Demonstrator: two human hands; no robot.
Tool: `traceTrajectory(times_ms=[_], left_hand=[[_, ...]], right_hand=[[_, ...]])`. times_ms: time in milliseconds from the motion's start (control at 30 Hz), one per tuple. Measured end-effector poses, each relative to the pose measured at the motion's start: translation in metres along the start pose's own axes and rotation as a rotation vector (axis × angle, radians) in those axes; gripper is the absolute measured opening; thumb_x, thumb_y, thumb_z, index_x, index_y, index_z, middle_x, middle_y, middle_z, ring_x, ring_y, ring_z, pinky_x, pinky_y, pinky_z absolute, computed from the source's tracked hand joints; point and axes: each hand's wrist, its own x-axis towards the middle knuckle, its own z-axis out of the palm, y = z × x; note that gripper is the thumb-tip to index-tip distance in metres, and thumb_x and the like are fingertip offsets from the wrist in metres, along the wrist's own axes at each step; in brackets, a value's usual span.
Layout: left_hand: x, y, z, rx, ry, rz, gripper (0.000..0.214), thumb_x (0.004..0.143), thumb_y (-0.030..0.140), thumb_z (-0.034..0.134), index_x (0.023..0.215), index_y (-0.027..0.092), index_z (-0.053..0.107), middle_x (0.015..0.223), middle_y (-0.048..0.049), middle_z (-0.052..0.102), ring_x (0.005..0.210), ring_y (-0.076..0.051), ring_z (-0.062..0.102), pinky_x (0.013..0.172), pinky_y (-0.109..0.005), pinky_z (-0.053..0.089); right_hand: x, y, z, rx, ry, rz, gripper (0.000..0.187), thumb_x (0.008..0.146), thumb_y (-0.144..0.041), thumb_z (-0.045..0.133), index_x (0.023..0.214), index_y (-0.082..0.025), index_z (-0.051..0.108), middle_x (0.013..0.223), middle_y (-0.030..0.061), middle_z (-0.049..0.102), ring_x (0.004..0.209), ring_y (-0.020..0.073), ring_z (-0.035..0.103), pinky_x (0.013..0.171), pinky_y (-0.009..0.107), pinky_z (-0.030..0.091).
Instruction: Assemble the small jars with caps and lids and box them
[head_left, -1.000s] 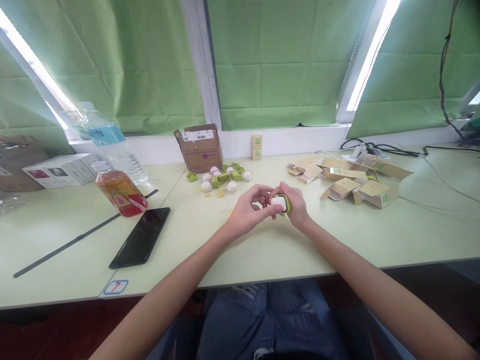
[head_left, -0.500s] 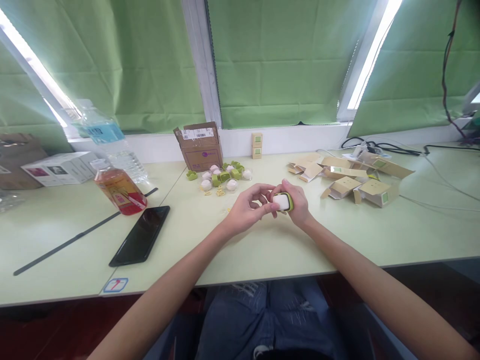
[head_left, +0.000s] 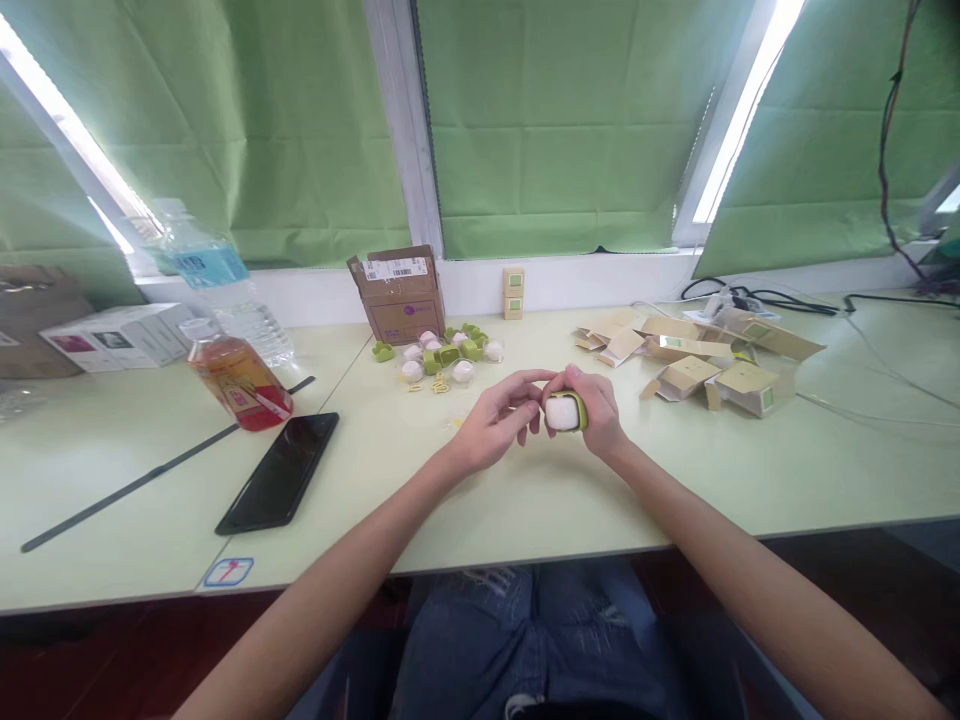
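My right hand (head_left: 596, 410) is wrapped round a small green holder (head_left: 581, 411) that has a rounded white block (head_left: 561, 412) set in it. The white face points toward me and to the left. Just left of it is my left hand (head_left: 497, 420), fingers apart and loosely bent, its index fingertip reaching the holder's upper edge. Whether that fingertip touches the holder, I cannot tell. Beyond the hands lie several green holders (head_left: 448, 354), white-pink balls in clear wrap (head_left: 463, 372) and yellow ties (head_left: 439, 383).
A brown carton (head_left: 405, 307) stands behind the green pieces. Opened small cardboard boxes (head_left: 742, 385) lie at the right, near cables (head_left: 787, 298). Two small boxes (head_left: 513, 293) are stacked by the wall. At left are a phone (head_left: 279, 472), a drink bottle (head_left: 238, 378), a water bottle (head_left: 225, 285) and a grey strip (head_left: 161, 470).
My left thumb has come away from the white block and moved left. The holder has turned in my right hand, showing more of the white face.
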Motion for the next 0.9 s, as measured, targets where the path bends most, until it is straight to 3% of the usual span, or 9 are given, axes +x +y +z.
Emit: traceTrajectory(times_ms=[100,233,300,400,600,700,800,900], left_hand=[[-0.0005,0.0002,-0.0022,-0.012,-0.023,0.017,0.046,0.096,0.042,0.059,0.137,0.021,0.058,0.094,-0.007,0.067,0.075,-0.015,0.06,0.057,-0.024,0.049],[-0.001,0.0024,-0.0003,0.116,0.027,-0.004,0.058,0.083,0.041,0.079,0.136,0.022,0.06,0.1,-0.007,0.068,0.086,-0.016,0.062,0.066,-0.024,0.051],[-0.0007,0.0028,0.0005,0.123,0.034,-0.006,0.061,0.081,0.038,0.081,0.136,0.022,0.061,0.102,-0.0074,0.069,0.086,-0.016,0.062,0.067,-0.024,0.051],[0.0004,0.002,-0.0011,0.046,0.0,0.008,0.052,0.089,0.035,0.071,0.138,0.022,0.062,0.104,-0.0083,0.069,0.079,-0.015,0.061,0.059,-0.023,0.05],[0.0011,0.0018,-0.0054,-0.068,-0.021,0.029,0.044,0.096,0.036,0.059,0.135,0.019,0.065,0.088,-0.0067,0.068,0.072,-0.015,0.061,0.055,-0.024,0.05],[0.0007,0.0026,-0.003,-0.013,0.007,-0.003,0.049,0.092,0.042,0.068,0.136,0.02,0.063,0.093,-0.0076,0.069,0.075,-0.015,0.062,0.056,-0.023,0.05],[0.0012,0.0025,-0.0007,0.054,0.046,-0.032,0.064,0.077,0.036,0.085,0.135,0.021,0.063,0.101,-0.0083,0.071,0.081,-0.016,0.064,0.063,-0.023,0.05],[0.0024,0.0023,-0.0028,0.006,0.018,-0.048,0.059,0.082,0.033,0.079,0.137,0.02,0.062,0.101,-0.0095,0.073,0.078,-0.016,0.065,0.06,-0.024,0.05]], right_hand=[[-0.0019,0.0022,-0.0013,-0.079,-0.007,-0.1,0.058,0.101,-0.061,0.043,0.071,-0.018,0.07,0.055,0.0033,0.065,0.049,0.0158,0.059,0.049,0.028,0.045],[-0.0021,0.0071,-0.003,-0.158,0.016,-0.179,0.057,0.101,-0.057,0.044,0.067,-0.018,0.069,0.061,0.0033,0.066,0.054,0.0153,0.058,0.054,0.029,0.044],[-0.0017,0.0072,-0.0032,-0.152,0.02,-0.169,0.057,0.101,-0.057,0.044,0.067,-0.018,0.069,0.06,0.0031,0.065,0.053,0.0149,0.057,0.053,0.029,0.043],[-0.0014,0.0042,-0.0025,-0.087,0.037,-0.123,0.058,0.103,-0.056,0.042,0.069,-0.018,0.07,0.054,0.0024,0.062,0.048,0.0149,0.056,0.049,0.028,0.041],[-0.0016,0.0011,-0.0003,-0.044,0.031,-0.077,0.059,0.101,-0.06,0.043,0.07,-0.018,0.071,0.051,0.0029,0.062,0.044,0.0153,0.056,0.046,0.029,0.041],[-0.0017,0.0019,0.0001,-0.071,0.03,-0.073,0.061,0.1,-0.062,0.042,0.069,-0.018,0.071,0.051,0.0032,0.062,0.046,0.0158,0.056,0.048,0.029,0.042],[-0.001,0.0025,-0.0004,-0.122,0.065,-0.09,0.061,0.099,-0.063,0.045,0.066,-0.018,0.071,0.056,0.0042,0.064,0.051,0.0154,0.057,0.051,0.029,0.044],[0.0009,0.0024,-0.0016,-0.067,0.083,-0.048,0.06,0.098,-0.063,0.045,0.067,-0.018,0.069,0.052,0.0035,0.062,0.046,0.0149,0.055,0.045,0.028,0.041]])
